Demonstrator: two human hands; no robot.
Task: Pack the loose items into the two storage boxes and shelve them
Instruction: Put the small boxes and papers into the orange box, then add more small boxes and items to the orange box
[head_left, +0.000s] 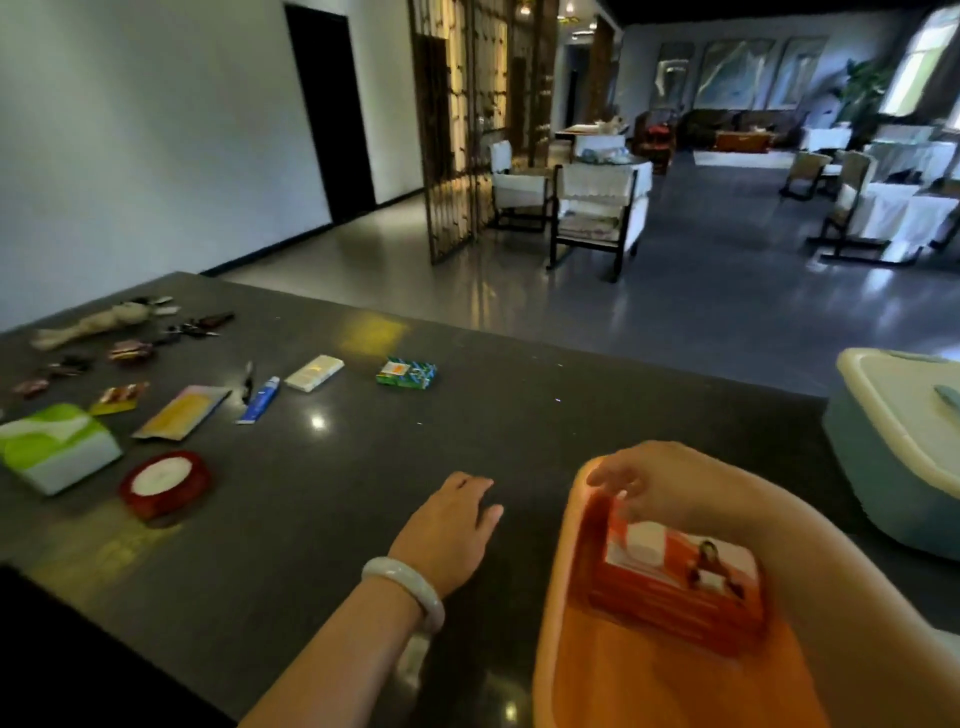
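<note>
An open orange storage box (566, 623) stands on the dark table at the near right. Inside it lies an orange tissue pack (680, 582), and my right hand (660, 483) holds its far end with curled fingers. My left hand (452, 530) rests flat on the table just left of the box, holding nothing. A teal storage box with a cream lid (893, 447) sits at the right edge. Loose items lie to the left: a green tissue pack (52, 447), a red ribbon spool (165, 483), a blue tube (260, 399), a green carton (406, 373).
Also on the dark table (363, 467) are a yellow sachet (182, 413), a white packet (314, 372), a pen (248, 382), wrapped sweets (130, 351) and a cloth doll (93, 325). Beyond the far edge are floor and chairs (597, 213).
</note>
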